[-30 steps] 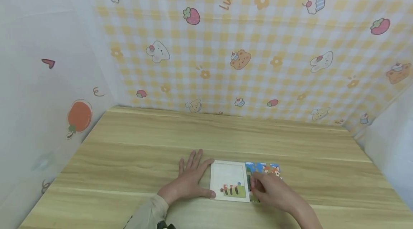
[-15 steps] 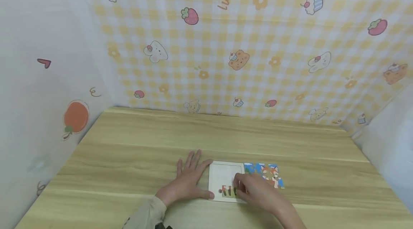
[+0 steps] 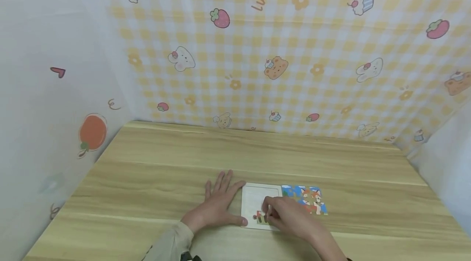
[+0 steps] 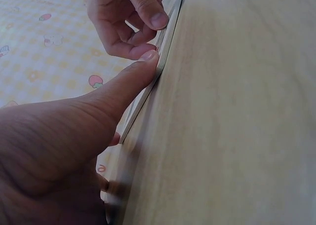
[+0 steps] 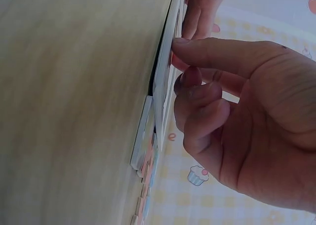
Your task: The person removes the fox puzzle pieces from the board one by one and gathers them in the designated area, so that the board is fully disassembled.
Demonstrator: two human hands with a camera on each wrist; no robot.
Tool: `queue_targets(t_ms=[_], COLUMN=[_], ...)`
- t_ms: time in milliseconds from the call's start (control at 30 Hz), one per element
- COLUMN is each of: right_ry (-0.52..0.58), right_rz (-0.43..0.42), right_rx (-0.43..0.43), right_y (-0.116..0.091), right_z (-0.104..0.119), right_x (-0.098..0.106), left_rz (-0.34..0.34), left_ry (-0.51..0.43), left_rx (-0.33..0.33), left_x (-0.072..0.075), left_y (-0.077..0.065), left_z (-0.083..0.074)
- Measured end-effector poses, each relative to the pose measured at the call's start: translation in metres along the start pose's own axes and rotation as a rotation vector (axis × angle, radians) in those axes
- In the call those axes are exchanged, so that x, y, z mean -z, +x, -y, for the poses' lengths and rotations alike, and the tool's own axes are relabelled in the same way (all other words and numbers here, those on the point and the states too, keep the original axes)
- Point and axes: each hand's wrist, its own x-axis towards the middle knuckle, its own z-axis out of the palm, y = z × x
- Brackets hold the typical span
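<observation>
A shallow white puzzle tray (image 3: 254,199) lies flat on the table, with a few joined puzzle pieces (image 3: 261,217) showing green, red and brown along its near side. My left hand (image 3: 215,208) rests at the tray's left edge, fingers spread, thumb and index finger touching the rim. Over the tray's lower right part, my right hand (image 3: 288,215) pinches a puzzle piece between thumb and fingers; the fingers mostly hide it. The right wrist view puts that thumb (image 5: 217,51) right down at the tray's surface.
Just right of the tray lie several loose puzzle pieces (image 3: 316,201) with fox faces and blue sky, partly behind my right hand. The wooden table (image 3: 176,150) ends at a checked cloth (image 3: 243,48) at the back, with white cloth on both sides.
My right hand has moved left, from the loose pieces to over the tray, carrying a puzzle piece. My left hand has stayed at the tray's edge.
</observation>
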Motion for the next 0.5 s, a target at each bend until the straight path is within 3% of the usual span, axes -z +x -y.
queue_targets(t_ms=[500], right_ry=[0.058], right_rz=[0.058], right_rx=[-0.002], right_y=[-0.0006], right_z=[-0.0042], right_x=[-0.0012], left_rz=[0.008], left_ry=[-0.001], left_rx=[0.000], left_x=[-0.0021], left_y=[0.0020], left_z=[0.0001])
